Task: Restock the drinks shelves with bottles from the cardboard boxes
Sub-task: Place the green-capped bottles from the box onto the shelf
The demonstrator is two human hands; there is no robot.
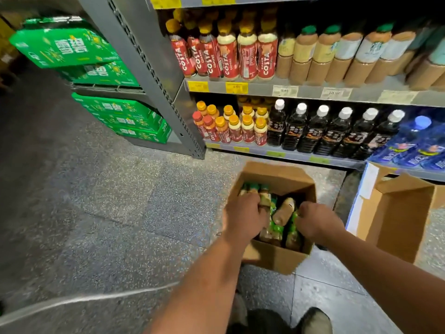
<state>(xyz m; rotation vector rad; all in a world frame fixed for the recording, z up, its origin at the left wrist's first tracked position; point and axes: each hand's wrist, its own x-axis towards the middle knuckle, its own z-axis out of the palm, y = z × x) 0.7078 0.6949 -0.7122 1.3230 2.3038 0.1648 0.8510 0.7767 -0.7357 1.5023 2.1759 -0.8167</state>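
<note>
An open cardboard box (277, 174) stands on the floor in front of the drinks shelves (313, 92). It holds several tan bottles with green labels; one bottle (284, 210) lies on top of the others. My left hand (243, 213) reaches into the box's left side with its fingers curled round a bottle (265, 197). My right hand (317, 222) is in the box's right side, fingers curled on a bottle that the hand mostly hides.
A second, open cardboard box (395, 213) stands on the floor to the right. The shelves carry red Costa bottles (226, 54), tan bottles (325, 54), dark bottles (325, 133) and blue water packs (419, 145). Green cartons (72, 49) are stacked at left. My shoes (315, 321) are below.
</note>
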